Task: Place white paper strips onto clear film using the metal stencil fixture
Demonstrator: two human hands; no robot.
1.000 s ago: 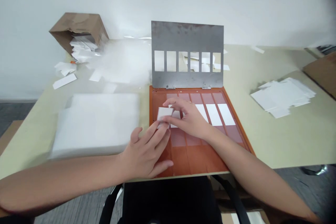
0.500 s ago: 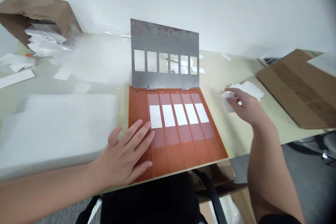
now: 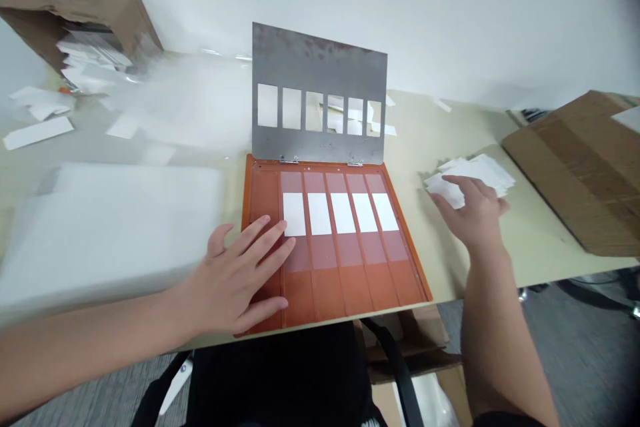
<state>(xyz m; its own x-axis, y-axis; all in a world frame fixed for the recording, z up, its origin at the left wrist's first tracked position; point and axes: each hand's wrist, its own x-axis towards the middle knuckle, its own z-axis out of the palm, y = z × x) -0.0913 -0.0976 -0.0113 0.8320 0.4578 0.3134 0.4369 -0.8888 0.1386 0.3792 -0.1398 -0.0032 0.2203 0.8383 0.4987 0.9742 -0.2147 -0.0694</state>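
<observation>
My left hand (image 3: 237,280) lies flat with fingers spread on the left part of an orange board (image 3: 327,293). Its fingertips reach the lower left corner of the first white card (image 3: 294,215). Several white cards sit in a row in the board's slots, over translucent pinkish strips (image 3: 324,251). Hinged to the board's back edge, a grey metal plate (image 3: 320,67) with rectangular windows stands raised. At the right, my right hand (image 3: 473,210) is over a loose pile of white cards (image 3: 485,173), thumb and index finger apart. No card shows clearly gripped in it.
A cardboard box (image 3: 95,3) with white pieces inside lies open at the back left. White sheets in a stack (image 3: 120,227) and plastic film (image 3: 195,100) cover the left side. Another cardboard box (image 3: 575,173) stands at the right. Loose paper strips (image 3: 40,132) lie about.
My right hand has moved onto the card pile; a pale card that was under its fingers no longer shows apart from the pile. My left hand stays on the board. The view has shifted slightly.
</observation>
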